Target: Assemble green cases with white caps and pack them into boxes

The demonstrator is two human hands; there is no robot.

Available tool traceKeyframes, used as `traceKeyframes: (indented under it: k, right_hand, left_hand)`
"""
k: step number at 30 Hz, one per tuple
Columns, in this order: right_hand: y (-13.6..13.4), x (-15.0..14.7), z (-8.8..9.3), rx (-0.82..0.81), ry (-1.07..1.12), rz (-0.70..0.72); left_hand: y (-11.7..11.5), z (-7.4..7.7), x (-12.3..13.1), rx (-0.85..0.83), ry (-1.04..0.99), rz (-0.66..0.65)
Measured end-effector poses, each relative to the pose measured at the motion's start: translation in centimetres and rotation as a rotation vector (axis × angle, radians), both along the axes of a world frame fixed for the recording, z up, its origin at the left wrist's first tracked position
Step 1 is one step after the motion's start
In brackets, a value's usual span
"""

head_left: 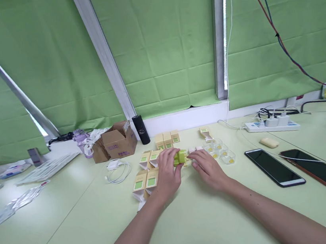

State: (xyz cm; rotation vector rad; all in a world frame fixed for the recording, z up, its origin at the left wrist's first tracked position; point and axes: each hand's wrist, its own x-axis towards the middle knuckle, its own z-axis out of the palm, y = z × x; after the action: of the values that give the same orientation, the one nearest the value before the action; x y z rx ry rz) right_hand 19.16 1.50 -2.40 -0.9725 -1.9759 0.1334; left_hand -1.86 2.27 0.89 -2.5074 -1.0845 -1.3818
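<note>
My left hand (168, 170) is closed around a small yellow-green container (181, 157), tilted on its side above the table. At the container's right end, the bent fingers of my right hand (207, 169) come together; whatever they pinch there is too small to make out. Small cream boxes with green squares stand left of my left hand, among them a front box (139, 184) with its flaps open. Just beyond my right hand sit several clear round cups (228, 157) with yellow bits inside. Another open cream box (206, 134) lies behind them.
A cardboard box (120, 142) and a black cylinder (141, 129) stand at the back left, near a white charger with cable (114, 165). To the right are a phone (274, 166), a second phone (322, 168), a cream case (269, 142) and a power strip (272, 126).
</note>
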Motion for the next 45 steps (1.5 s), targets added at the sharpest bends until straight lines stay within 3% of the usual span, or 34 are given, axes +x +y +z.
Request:
traceKeyframes:
  k: [4, 9, 24, 32, 39, 45]
  right_hand:
    - [-0.2, -0.6, -0.1, 0.011, -0.268, -0.079]
    - [-0.6, -1.5, -0.3, -0.02, -0.447, -0.115]
    - [-0.7, -2.1, -0.2, -0.092, -0.552, -0.107]
    - [-0.6, -2.0, 0.1, 0.026, -0.469, -0.136]
    - [-0.1, -1.3, 0.3, 0.185, -0.204, -0.13]
    - [-0.4, -0.7, 0.6, 0.203, 0.015, -0.131]
  left_hand:
    - [0.5, -0.1, -0.1, -0.123, -0.183, -0.031]
    - [1.2, -0.5, -0.1, -0.336, -0.391, -0.144]
    - [2.0, -1.0, 0.2, -0.49, -0.632, -0.385]
    - [2.1, -0.9, 0.2, -0.547, -0.682, -0.427]
    - [1.9, -0.8, 0.2, -0.582, -0.686, -0.401]
    - [1.7, -0.9, 0.3, -0.6, -0.669, -0.397]
